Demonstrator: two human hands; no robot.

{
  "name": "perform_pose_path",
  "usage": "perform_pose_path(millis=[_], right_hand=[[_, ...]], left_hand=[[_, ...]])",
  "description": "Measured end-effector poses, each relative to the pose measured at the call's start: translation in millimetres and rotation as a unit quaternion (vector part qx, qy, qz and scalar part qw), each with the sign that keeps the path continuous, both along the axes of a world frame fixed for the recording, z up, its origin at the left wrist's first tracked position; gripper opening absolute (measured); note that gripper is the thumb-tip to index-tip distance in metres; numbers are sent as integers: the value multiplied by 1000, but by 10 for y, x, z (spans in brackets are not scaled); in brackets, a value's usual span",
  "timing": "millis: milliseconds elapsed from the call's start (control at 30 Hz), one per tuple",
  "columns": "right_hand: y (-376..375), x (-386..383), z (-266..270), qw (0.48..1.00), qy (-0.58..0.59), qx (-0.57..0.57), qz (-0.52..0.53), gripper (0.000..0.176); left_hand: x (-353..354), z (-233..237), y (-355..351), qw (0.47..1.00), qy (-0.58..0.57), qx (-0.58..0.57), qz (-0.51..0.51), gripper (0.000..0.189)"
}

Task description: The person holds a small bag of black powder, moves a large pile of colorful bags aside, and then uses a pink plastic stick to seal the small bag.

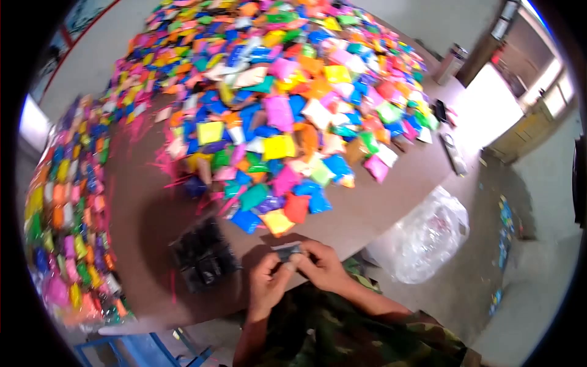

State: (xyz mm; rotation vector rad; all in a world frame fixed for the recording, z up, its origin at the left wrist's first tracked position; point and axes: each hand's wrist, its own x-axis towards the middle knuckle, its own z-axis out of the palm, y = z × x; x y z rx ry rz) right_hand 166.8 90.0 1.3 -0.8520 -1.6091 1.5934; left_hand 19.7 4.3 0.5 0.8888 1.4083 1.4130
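Note:
My left hand (269, 280) and my right hand (319, 264) meet at the table's front edge, close to my body. Between their fingertips is a small dark packet (285, 250), gripped from both sides; its contents cannot be made out. Left of my hands lies a block of shiny black packets (208, 257) in clear wrapping. Just beyond my fingers begins a large heap of small colourful packets (278, 147), with a yellow packet (277, 222) and a red packet (297, 208) nearest.
Pink strips (168, 162) are scattered across the brown table (143, 244). Clear bags of colourful packets (67, 214) line the left side. A clear plastic bag (428, 235) hangs at the right edge. A bottle (451, 63) and a long pale object (452, 154) stand or lie on the far right.

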Motion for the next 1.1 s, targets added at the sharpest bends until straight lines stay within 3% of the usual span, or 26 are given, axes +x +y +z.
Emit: perform_pose_path(millis=[100, 233, 333, 533, 667, 867, 967, 1100], right_hand=[[-14, -9, -20, 1000, -8, -13, -17, 19], [-13, -19, -30, 1000, 9, -6, -23, 21], [-2, -9, 35, 998, 30, -55, 4, 22], [-20, -44, -1, 997, 57, -45, 2, 23], [-28, -52, 14, 999, 50, -19, 0, 22], [-7, -2, -44, 1000, 15, -3, 11, 17], [-10, -15, -4, 999, 18, -36, -2, 13], [-30, -51, 25, 999, 25, -14, -24, 14]], left_hand=[[-27, 76, -14, 1000, -1, 29, 1, 25], [-3, 21, -25, 999, 0, -39, 8, 28], [-14, 38, -30, 999, -11, -48, 10, 24], [-43, 104, -57, 999, 22, -46, -10, 26], [15, 114, -15, 998, -66, 5, 22, 28], [4, -106, -30, 998, -45, -3, 32, 25], [-45, -32, -57, 998, 24, -53, 1, 26], [5, -31, -51, 998, -51, -28, 12, 28]])
